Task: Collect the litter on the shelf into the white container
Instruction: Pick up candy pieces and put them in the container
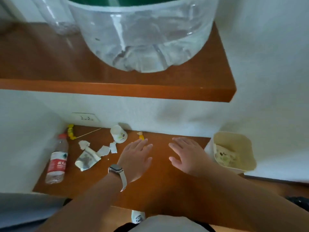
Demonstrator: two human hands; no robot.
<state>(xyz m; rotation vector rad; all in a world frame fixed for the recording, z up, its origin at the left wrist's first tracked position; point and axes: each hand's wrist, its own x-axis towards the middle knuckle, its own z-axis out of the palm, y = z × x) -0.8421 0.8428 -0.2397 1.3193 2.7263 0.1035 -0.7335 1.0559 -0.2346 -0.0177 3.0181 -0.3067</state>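
Litter lies on the lower wooden shelf (160,185): a plastic bottle with a red label (56,163) on its side at the left, a crumpled grey-stained wrapper (87,160), torn white paper scraps (103,150), a tipped white cup (119,133), a yellow candy wrapper on a stick (71,131) and a small yellow candy (140,135). My left hand (136,156), with a watch on the wrist, hovers flat and open just in front of the yellow candy. My right hand (187,154) is open too, beside it. The white container (234,152) stands at the shelf's right end with paper inside.
An upper wooden shelf (117,91) overhangs, carrying a large clear plastic tub (142,36). A wall socket (85,117) sits above the lower shelf's back left. White walls close in on both sides. A shoe (138,216) shows below the shelf edge.
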